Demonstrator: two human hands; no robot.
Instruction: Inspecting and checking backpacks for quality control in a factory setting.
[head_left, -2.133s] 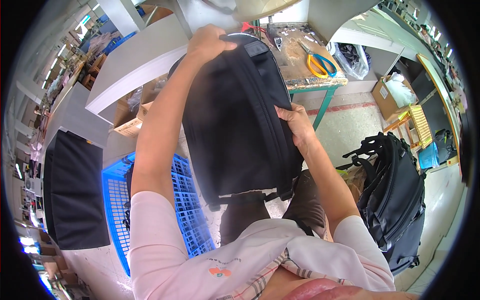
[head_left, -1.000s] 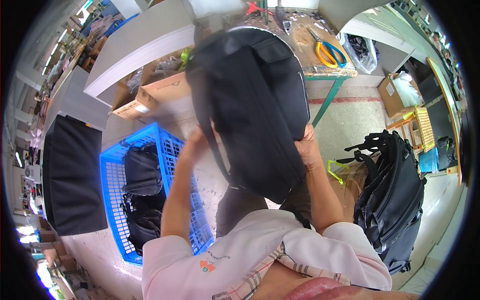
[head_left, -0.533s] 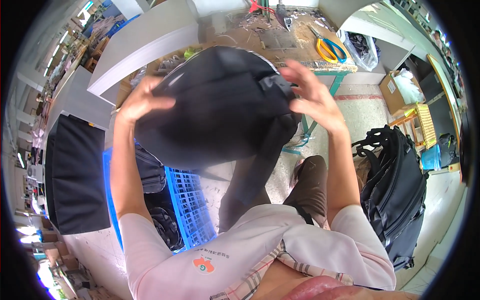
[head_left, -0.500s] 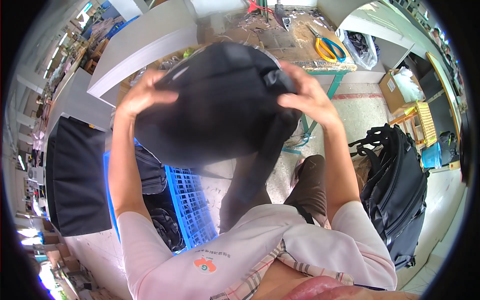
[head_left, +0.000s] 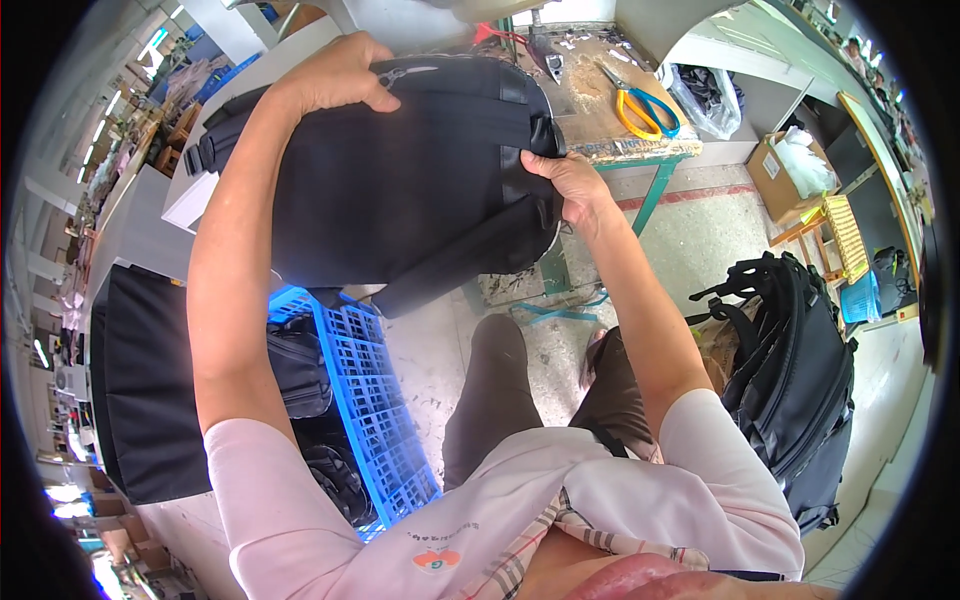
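A black backpack (head_left: 400, 190) is held up in front of me over the near edge of the workbench, its straps and side panels showing. My left hand (head_left: 340, 78) grips its far upper edge at the left, the thumb on the near face and the fingers over the top. Beside that thumb shows a small silvery piece (head_left: 408, 73), too small to make out. My right hand (head_left: 570, 185) is closed on the bag's right end, thumb on top, the other fingers partly hidden. A loose wide strap (head_left: 455, 260) hangs along the lower side.
Yellow-and-blue-handled scissors (head_left: 640, 112) lie on the worn workbench (head_left: 595, 75). Below left stands a blue plastic crate (head_left: 365, 390) with black bags in it. Black backpacks (head_left: 795, 370) stand at the right. Farther right are a cardboard box (head_left: 780, 180) and a small wooden stool (head_left: 845, 235).
The backpack has turned and shifted up and left, and now shows a flatter, longer side. My left hand has moved up to its far edge; my right hand has moved slightly left and down.
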